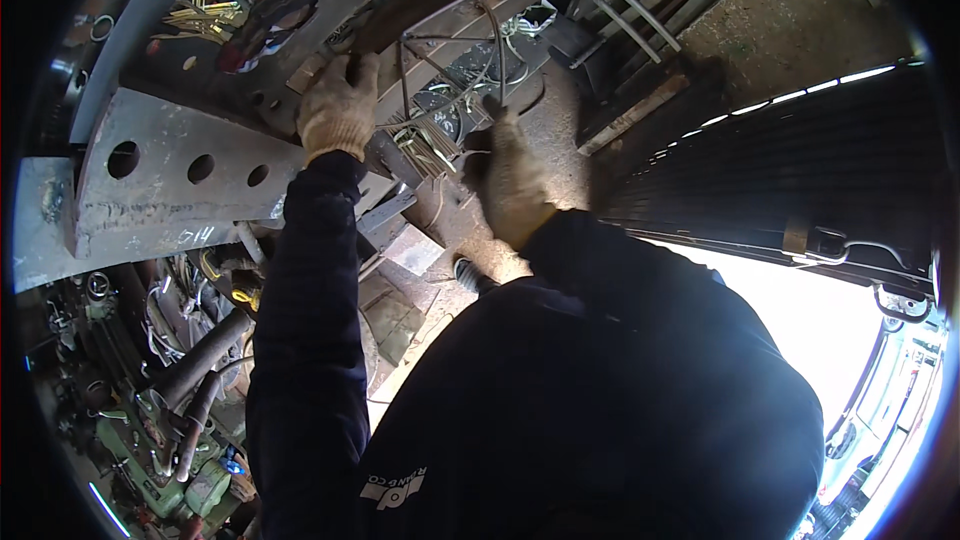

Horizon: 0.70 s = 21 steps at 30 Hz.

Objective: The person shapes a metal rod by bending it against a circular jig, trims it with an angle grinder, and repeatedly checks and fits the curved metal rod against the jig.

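My left hand [338,108], in a tan knit work glove, rests at the edge of a long steel beam [430,25], its fingers curled down. What lies under those fingertips is hidden. My right hand [513,178], gloved alike, is smeared by motion beside a thin bent metal rod [499,50] that curves down toward its fingertips. Whether the glove grips the rod cannot be made out. Left of my left hand stands a thick steel plate [170,162] with a row of round holes.
Yellowish rods [205,15] lie in a pile at the far left. Scrap metal and a green machine [150,450] crowd the lower left. A dark ribbed shutter [790,170] stands at right, with a wooden block [635,112] near it. A square metal plate [413,250] lies below my hands.
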Motion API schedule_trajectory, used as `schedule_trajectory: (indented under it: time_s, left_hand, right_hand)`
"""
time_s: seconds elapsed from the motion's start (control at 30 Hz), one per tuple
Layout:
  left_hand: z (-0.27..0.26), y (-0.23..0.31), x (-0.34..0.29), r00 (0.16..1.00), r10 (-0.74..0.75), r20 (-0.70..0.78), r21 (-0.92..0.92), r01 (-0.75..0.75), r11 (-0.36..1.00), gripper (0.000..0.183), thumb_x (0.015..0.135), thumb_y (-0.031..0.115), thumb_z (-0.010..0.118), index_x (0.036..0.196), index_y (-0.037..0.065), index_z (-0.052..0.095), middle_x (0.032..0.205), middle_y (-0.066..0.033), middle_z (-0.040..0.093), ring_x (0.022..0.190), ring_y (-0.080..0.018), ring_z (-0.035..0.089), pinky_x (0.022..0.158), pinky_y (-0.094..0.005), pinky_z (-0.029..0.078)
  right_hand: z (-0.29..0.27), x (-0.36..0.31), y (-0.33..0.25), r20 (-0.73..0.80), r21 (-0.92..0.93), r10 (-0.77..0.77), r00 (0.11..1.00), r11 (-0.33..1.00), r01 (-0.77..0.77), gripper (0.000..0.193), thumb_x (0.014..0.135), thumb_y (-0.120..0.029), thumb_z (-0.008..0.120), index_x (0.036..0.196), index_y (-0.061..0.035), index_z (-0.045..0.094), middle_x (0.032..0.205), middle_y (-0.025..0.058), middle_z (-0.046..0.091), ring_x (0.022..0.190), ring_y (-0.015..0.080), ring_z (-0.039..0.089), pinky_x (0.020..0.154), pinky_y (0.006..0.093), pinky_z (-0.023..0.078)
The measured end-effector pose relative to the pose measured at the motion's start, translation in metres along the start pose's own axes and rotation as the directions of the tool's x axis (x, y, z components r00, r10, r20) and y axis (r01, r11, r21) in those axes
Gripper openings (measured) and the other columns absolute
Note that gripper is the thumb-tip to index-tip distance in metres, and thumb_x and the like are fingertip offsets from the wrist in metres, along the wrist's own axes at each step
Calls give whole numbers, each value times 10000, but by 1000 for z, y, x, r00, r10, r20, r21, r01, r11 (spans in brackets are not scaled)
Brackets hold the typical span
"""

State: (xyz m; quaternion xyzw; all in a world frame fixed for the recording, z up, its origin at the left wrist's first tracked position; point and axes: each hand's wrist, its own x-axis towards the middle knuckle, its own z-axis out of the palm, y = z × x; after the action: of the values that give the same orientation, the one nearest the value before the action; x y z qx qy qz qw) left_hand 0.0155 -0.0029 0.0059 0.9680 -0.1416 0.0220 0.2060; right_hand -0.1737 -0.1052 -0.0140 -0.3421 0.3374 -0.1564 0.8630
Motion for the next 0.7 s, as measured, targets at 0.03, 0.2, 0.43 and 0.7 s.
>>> schedule_trajectory:
  time_s: [0.03,0.2,0.43,0.7]
  left_hand:
    - [-3,2,1,1000,7,-2,3,-7,1000,517,931,576,474,1149,153,677,1100,-170,692,1058,-394,638,923,-473,493]
    - [-8,-8,-3,1000,18,-21,-26,-18,999,534,935,584,469,1149,140,673,1098,-188,687,1042,-401,642,914,-473,494]
    - [0,-14,-1,990,111,-86,-50,-115,992,510,939,560,482,1110,121,679,1048,-215,690,1007,-414,646,893,-484,497]
    - [1,-13,-2,991,88,-104,-41,-93,995,464,934,516,526,1122,121,681,1066,-184,699,1017,-392,655,887,-469,507]
  right_hand:
    - [23,-4,4,-49,84,-29,998,996,33,473,976,-518,533,1288,-163,503,819,46,581,530,144,499,447,305,449]
    - [30,0,5,-31,17,117,993,993,-116,357,1023,-447,450,1276,-202,508,658,-25,504,461,104,423,389,270,349]
    - [-35,27,-76,16,-440,231,973,875,-201,348,997,-337,529,1296,-181,615,634,-17,457,422,86,386,382,261,322]
    - [-10,25,-71,-13,-409,275,961,876,-256,379,952,-499,569,1042,-135,622,689,-26,497,520,85,435,439,260,348]
